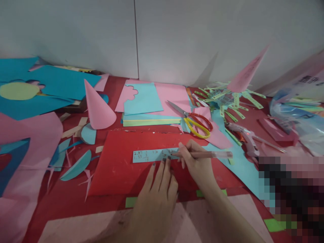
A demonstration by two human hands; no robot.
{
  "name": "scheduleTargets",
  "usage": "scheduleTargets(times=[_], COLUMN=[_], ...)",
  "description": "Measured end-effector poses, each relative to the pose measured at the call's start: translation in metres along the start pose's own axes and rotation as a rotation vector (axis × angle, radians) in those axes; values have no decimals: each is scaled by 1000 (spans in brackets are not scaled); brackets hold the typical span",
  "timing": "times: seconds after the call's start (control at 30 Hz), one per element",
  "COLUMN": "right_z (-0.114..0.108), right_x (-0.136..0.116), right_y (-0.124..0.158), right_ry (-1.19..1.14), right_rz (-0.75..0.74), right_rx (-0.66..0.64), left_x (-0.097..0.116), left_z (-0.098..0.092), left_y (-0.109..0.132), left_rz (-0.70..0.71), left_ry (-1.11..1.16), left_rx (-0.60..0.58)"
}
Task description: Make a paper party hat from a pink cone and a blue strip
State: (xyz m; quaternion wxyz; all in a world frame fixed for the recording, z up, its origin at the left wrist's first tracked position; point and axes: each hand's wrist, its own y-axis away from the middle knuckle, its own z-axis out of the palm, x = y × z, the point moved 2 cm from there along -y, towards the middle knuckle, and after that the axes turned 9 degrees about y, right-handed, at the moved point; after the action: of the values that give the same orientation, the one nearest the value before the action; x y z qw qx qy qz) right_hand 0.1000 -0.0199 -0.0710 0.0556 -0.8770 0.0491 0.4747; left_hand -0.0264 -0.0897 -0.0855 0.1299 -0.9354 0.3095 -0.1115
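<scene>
A narrow light-blue paper strip [140,157] with handwritten figures lies on a bright red board [113,175]. My left hand [162,189] rests flat with its fingers stretched out, the tips at the strip's lower edge. In my right hand [193,160] is a brown marker pen [205,154], gripped between thumb and fingers, its tip at the right part of the strip. Just beyond the board, scissors [198,126] with one red and one yellow handle lie with their blades pointing away to the left.
Behind the board sits a stack of coloured paper [152,119]. A pink paper cone [98,109] stands left; another cone [246,74] with green strips stands at the back right. A glue gun [249,140] lies to the right, near a plastic bag [293,114]. Paper scraps [77,165] litter the left.
</scene>
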Motion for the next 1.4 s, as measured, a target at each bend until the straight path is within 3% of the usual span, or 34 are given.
scheduleTargets(times=[0.3,1.4], right_z=[0,0], right_x=[0,0], right_y=[1,1], right_ry=[66,39], right_rz=[-56,-31], right_rx=[-37,-27], left_x=[0,-1], left_z=[-1,1], left_y=[0,0], left_rz=[4,6], left_ry=[6,10], left_rx=[4,-34])
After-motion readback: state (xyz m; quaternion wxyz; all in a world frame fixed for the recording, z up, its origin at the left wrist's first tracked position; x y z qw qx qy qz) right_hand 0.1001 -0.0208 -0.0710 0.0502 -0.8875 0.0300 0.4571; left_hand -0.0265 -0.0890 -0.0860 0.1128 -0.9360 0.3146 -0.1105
